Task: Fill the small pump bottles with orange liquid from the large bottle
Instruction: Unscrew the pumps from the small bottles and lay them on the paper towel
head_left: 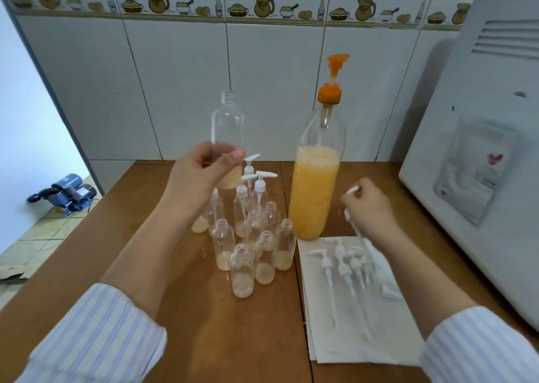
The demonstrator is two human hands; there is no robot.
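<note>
My left hand [201, 172] grips a clear small bottle [228, 126] by its lower part and holds it upright above the table; a little orange liquid lies at its bottom and its neck has no cap. My right hand [369, 207] pinches a white pump head [350, 204] with its tube hanging down, just right of the large bottle [316, 196]. That large bottle stands about two-thirds full of orange liquid and carries an orange pump [332, 88]. Several small bottles [248, 245] cluster on the table, some capped with white pumps, some uncapped.
Several loose white pump heads [344, 269] lie on a paper towel [350, 333] at the right front. A large white appliance [478, 149] fills the right side. The wooden table [204, 324] ends at a tiled wall behind. A blue motor [67, 193] sits on the floor at left.
</note>
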